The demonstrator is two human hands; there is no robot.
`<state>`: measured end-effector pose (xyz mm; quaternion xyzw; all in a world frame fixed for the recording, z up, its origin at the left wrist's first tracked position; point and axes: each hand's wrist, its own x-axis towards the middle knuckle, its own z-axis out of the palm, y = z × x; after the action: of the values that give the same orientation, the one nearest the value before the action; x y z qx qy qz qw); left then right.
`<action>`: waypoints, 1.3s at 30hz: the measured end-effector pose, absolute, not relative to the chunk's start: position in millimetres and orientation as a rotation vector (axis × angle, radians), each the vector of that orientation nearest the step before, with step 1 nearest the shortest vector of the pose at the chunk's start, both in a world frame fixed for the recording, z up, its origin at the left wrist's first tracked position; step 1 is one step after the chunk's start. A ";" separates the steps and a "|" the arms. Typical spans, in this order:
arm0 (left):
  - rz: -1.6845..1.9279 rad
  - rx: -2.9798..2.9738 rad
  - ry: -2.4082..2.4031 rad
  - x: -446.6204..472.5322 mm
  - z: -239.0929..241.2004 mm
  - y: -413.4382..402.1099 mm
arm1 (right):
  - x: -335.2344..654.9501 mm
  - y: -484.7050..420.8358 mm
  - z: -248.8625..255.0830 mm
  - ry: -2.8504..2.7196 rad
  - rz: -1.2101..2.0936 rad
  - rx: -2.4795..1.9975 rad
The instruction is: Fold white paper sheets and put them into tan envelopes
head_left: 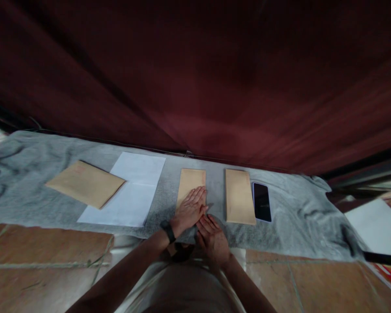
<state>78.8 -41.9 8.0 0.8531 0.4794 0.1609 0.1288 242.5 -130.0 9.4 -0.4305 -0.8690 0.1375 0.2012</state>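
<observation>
A brown paper envelope with red print lies upright on the grey cloth in front of me. My left hand, with a dark band on the wrist, rests flat on it, fingers stretched out and pointing away. Just below and to the right, my right hand lies with its fingers extended at the envelope's lower right corner, close against the left hand. Both hands cover the envelope's lower part. Neither one grasps anything.
Right of the hands lie a stack of brown envelopes and a smartphone. On the left, more brown envelopes partly cover white paper sheets. Grey cloth covers the narrow table; a dark red curtain hangs behind it.
</observation>
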 end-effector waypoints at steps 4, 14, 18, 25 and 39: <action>0.476 2.499 1.457 82.7 5.7 -24.6 | 241.7 -129.3 12.8 -2.429 0.417 -1.224; 0.446 2.497 1.502 92.0 5.7 5.4 | 244.7 -129.8 13.6 -2.424 0.443 -1.193; 0.408 2.499 1.445 85.7 8.6 -9.0 | 248.5 -129.6 9.6 -2.404 0.485 -1.167; 0.346 2.593 1.388 59.6 6.6 -81.9 | 254.4 -132.3 -0.4 -2.290 0.517 -1.084; 0.442 2.569 1.622 34.0 4.8 -141.8 | 234.3 -109.6 14.6 -1.833 0.698 -1.751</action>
<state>34.0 -141.8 4.8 0.8362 0.5280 0.1438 0.0354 234.3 -109.6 14.6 -0.6443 -0.6743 0.2569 0.2532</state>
